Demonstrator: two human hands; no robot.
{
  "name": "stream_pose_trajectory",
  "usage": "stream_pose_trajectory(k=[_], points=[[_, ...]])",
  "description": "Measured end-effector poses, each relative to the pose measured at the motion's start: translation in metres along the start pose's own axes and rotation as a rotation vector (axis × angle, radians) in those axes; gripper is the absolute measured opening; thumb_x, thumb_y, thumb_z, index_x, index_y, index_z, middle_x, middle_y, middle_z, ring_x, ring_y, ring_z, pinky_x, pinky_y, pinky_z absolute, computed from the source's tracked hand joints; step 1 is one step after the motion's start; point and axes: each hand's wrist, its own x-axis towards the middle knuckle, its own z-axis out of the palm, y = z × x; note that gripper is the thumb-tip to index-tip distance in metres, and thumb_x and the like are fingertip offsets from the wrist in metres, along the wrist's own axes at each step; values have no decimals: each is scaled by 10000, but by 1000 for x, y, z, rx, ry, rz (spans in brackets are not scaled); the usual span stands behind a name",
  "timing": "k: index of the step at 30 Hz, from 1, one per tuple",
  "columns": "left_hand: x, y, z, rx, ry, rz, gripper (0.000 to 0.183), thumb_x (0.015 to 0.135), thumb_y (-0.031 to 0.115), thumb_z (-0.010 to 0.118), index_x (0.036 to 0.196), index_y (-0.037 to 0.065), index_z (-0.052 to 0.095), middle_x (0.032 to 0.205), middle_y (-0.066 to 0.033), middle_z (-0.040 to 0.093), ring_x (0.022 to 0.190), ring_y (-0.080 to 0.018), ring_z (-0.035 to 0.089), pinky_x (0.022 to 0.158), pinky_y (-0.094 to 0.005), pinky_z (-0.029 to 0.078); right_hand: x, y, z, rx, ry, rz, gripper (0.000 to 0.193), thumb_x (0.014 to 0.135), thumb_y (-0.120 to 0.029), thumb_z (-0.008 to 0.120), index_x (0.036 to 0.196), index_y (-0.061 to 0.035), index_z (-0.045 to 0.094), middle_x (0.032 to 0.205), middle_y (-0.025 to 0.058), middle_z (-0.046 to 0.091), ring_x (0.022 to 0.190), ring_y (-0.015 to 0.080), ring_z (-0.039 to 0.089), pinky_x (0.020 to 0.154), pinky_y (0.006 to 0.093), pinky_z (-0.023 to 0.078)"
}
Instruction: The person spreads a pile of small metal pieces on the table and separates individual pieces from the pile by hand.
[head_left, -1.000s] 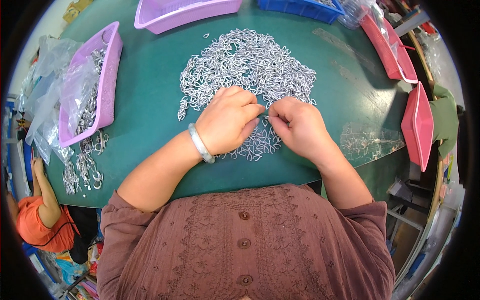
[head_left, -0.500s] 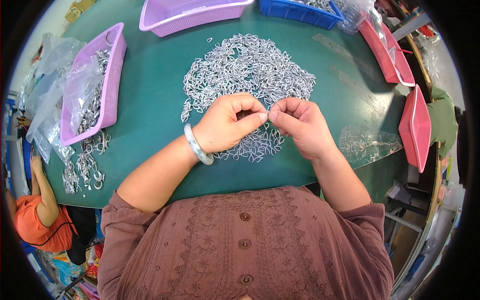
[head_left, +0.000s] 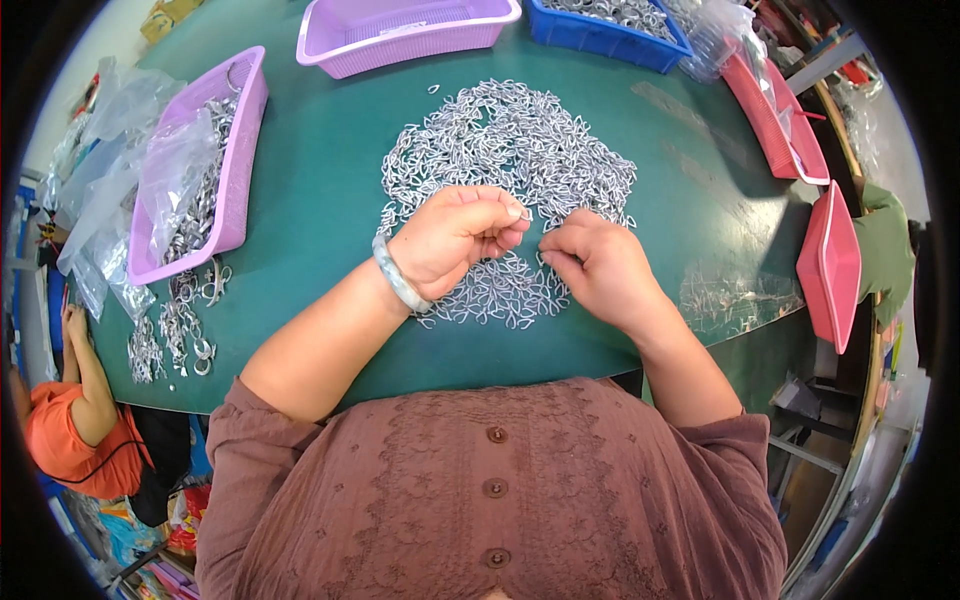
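Silver-grey metal links [head_left: 570, 150] are lying in a broad heap on the green tabletop [head_left: 330, 190], with a smaller cluster [head_left: 505, 295] spreading on the near side, toward our body. Over the zone between the two, our left hand [head_left: 455, 235] is pinching a single small link [head_left: 526, 214] between thumb and forefinger, its other fingers curling; a pale marbled bangle [head_left: 400, 278] is circling the wrist. Our right hand [head_left: 600, 262] is hovering just beside it, thumb and forefinger standing nearly together; whether they are holding anything, we cannot tell. One lone link [head_left: 433, 89] is lying just beyond the heap. Farther out, we are seeing a lilac basket [head_left: 238, 190] of metal pieces beside clear plastic bags [head_left: 100, 210] at left, a second lilac basket [head_left: 410, 48] and a blue tray [head_left: 600, 45] standing along the far side, and a red basket [head_left: 752, 110] and a pink tray [head_left: 835, 270] flanking the right edge. At far left, a person in orange [head_left: 75, 440] is appearing beside the table.
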Motion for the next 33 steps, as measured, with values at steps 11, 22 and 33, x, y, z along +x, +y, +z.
stream_pose_trajectory(k=[11,22,33], points=[[4,1,-9,-214,-184,-62,170,940,154,534,827,36,582,829,-62,546,784,-159,504,725,-286,425,4,0,2,-214,-101,-79,82,793,-129,648,834,-142,717,780,67,582,720,274,633,637,396,516],[1,10,-3,456,-128,130,120,915,102,580,834,26,624,811,10,606,767,-92,550,722,-269,457,4,6,-10,343,-110,148,56,820,-37,679,874,-53,684,814,59,662,693,173,621,652,304,493],[-8,2,14,1022,-59,478,129,830,164,718,793,62,649,724,-37,606,718,-162,566,660,-318,459,2,-5,-13,1037,-49,515,77,888,-76,660,924,-11,680,793,-30,627,645,33,498,582,194,414]])
